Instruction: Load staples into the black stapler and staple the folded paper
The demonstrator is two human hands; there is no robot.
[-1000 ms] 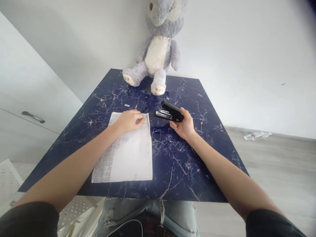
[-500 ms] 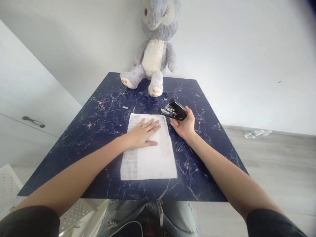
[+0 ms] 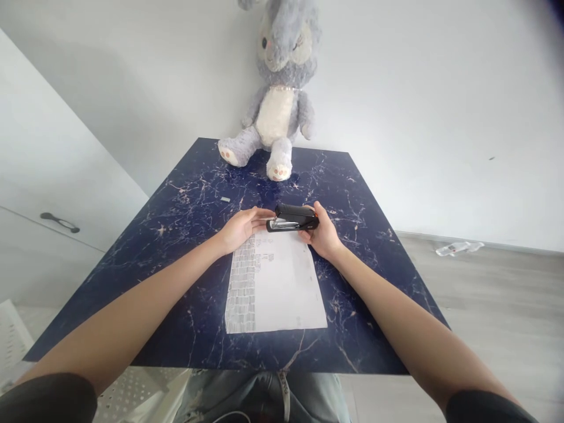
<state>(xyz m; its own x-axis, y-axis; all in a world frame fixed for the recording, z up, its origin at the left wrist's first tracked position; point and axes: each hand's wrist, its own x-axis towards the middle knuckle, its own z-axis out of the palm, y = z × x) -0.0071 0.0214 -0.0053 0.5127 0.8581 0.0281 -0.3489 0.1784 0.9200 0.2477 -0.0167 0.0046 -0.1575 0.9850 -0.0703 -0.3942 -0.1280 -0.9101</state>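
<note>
A black stapler (image 3: 296,218) lies sideways in my right hand (image 3: 325,234), whose fingers wrap its rear end. Its jaws are apart and face left, above the far edge of a printed paper sheet (image 3: 288,288). Beside the stapler's front end is my left hand (image 3: 240,229), fingers stretched out toward it. Whether those fingertips touch the stapler or the paper's edge I cannot tell. Dense print runs down the sheet's left side, and much of the rest is white. A small grey piece (image 3: 225,199), perhaps a strip of staples, lies beyond my left hand.
The dark blue marbled table (image 3: 185,329) carries a large grey plush toy (image 3: 277,111), seated at its far edge against the wall. To the left stands a white cabinet with a dark handle (image 3: 60,222). Clear plastic packaging (image 3: 459,248) lies on the floor at right.
My left hand has lifted off the middle of the paper and moved to its far edge. My right hand has brought the stapler left and lower, turning it level over the sheet.
</note>
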